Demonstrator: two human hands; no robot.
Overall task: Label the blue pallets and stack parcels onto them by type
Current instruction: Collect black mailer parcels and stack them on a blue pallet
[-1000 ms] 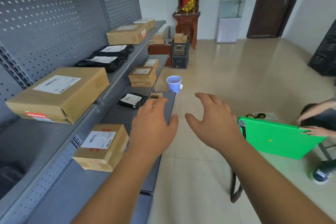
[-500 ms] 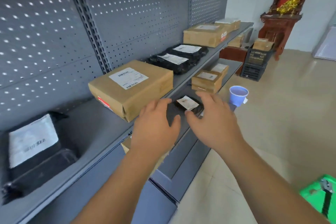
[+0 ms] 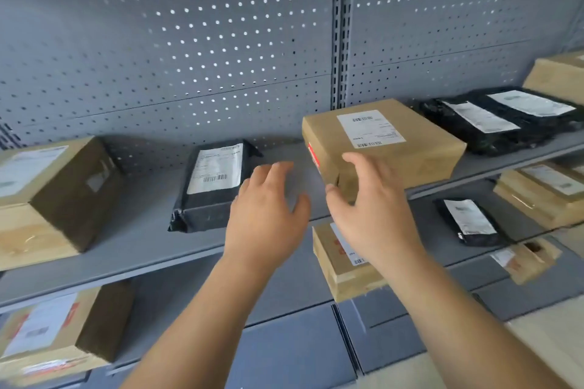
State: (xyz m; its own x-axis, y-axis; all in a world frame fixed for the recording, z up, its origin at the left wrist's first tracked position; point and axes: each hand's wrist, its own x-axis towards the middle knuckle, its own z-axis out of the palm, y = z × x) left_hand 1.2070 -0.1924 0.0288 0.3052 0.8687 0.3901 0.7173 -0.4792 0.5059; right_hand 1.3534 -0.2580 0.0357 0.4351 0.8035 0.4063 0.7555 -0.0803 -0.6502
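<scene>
Both hands, left (image 3: 265,215) and right (image 3: 373,215), hover spread and empty just before the flat brown cardboard parcel (image 3: 384,144) on the grey metal shelf (image 3: 151,249); no pallet visible, so stacking seems barely begun.

Bare upper shelf (image 3: 284,161) lies open at twelve o'clock from the left hand (image 3: 265,215), between black mailer (image 3: 215,180) at ten o'clock and brown box (image 3: 382,145) at two o'clock; perforated back panel (image 3: 189,57) closes the gap behind.
</scene>
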